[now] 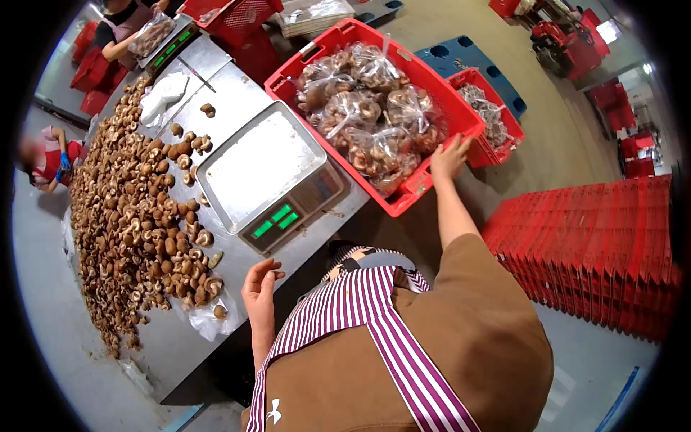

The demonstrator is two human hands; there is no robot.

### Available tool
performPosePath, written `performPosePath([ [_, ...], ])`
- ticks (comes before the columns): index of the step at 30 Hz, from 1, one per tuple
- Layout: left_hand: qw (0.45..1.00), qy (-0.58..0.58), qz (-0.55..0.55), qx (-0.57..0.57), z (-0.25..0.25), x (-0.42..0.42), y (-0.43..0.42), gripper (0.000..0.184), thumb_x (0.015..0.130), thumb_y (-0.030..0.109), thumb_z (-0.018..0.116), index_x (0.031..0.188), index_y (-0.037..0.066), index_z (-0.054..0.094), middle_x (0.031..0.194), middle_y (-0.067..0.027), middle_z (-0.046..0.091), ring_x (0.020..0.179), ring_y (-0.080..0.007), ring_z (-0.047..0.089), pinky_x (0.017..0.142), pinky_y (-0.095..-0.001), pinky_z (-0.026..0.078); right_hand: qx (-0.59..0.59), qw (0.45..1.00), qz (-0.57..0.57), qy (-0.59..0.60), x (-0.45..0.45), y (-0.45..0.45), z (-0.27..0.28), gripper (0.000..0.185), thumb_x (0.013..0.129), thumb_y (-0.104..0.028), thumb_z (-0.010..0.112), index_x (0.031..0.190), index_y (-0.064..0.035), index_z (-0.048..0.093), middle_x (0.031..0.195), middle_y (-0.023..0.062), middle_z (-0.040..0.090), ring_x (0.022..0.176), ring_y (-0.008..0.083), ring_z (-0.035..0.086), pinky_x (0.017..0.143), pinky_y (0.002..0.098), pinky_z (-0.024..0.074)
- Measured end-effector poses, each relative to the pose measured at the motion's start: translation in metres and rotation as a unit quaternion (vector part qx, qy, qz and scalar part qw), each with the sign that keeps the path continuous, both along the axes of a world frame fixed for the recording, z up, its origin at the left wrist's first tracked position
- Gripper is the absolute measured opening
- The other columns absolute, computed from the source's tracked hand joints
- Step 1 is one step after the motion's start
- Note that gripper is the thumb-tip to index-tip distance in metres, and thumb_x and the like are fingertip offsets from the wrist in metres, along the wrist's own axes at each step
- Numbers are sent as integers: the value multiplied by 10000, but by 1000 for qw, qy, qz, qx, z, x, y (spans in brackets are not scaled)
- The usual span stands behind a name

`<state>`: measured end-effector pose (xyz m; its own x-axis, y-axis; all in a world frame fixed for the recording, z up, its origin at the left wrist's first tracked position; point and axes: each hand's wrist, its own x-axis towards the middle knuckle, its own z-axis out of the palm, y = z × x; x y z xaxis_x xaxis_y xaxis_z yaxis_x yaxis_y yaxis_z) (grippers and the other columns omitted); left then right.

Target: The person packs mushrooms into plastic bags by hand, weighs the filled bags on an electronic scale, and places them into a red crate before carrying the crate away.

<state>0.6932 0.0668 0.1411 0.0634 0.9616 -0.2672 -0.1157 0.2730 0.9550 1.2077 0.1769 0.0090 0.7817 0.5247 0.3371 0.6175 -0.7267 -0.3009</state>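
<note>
My right hand (450, 160) is at the near right corner of a red plastic crate (392, 207), its fingers hooked over the rim. Several clear, knotted bags of mushrooms (350, 114) fill the crate. My left hand (260, 289) is held near the table's edge with loosely bent fingers and nothing in it. Just beyond it stands a digital scale (291, 214) with green lit displays and a bare white and metal pan (263, 165). A large heap of loose brown mushrooms (137, 216) spreads over the table to the left of the scale.
A smaller red crate (497, 119) with bagged goods stands beyond the big one, near a blue pallet (450, 57). Stacked red crates (583, 252) rise at right. A co-worker (119, 29) handles a bag at another scale (169, 47); another person (54, 158) stands at left.
</note>
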Motion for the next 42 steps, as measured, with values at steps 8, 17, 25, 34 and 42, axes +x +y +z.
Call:
performPosePath([
  [8,992,-10,-102,-77,-29,61,-38,226,919,20,584,1132,-39,632,1053,-98,682,937,-149,645,840,-281,513,54,998,40,0,4,-3,1,479,884,-182,586,1321,-4,507,1549,279,226,1348,462,368,1091,491,367],
  [17,941,109,-57,315,126,70,18,343,869,16,597,1212,7,584,1121,-99,620,1000,-171,614,892,-316,493,128,989,62,28,11,-4,-18,534,854,-87,550,1373,2,462,1568,246,224,1391,432,332,1115,491,339],
  [25,604,251,129,745,308,81,-4,472,866,136,630,1294,-4,486,1190,-231,537,1056,-309,568,924,-414,471,123,984,99,79,1,-15,8,580,823,-83,553,1387,-11,437,1586,229,194,1355,441,375,1084,517,352],
  [34,569,295,128,757,309,212,-4,515,865,155,645,1320,-4,463,1232,-230,518,1103,-318,542,952,-429,451,134,930,330,93,48,-54,9,633,893,-180,627,1444,-14,365,1564,301,160,1438,461,218,1156,500,268],
  [42,740,324,95,582,231,272,77,555,864,173,658,1344,-4,443,1269,-230,501,1146,-327,519,978,-442,432,219,822,409,331,107,-93,37,544,928,-36,560,1440,-26,376,1582,196,193,1312,332,445,1021,379,446],
])
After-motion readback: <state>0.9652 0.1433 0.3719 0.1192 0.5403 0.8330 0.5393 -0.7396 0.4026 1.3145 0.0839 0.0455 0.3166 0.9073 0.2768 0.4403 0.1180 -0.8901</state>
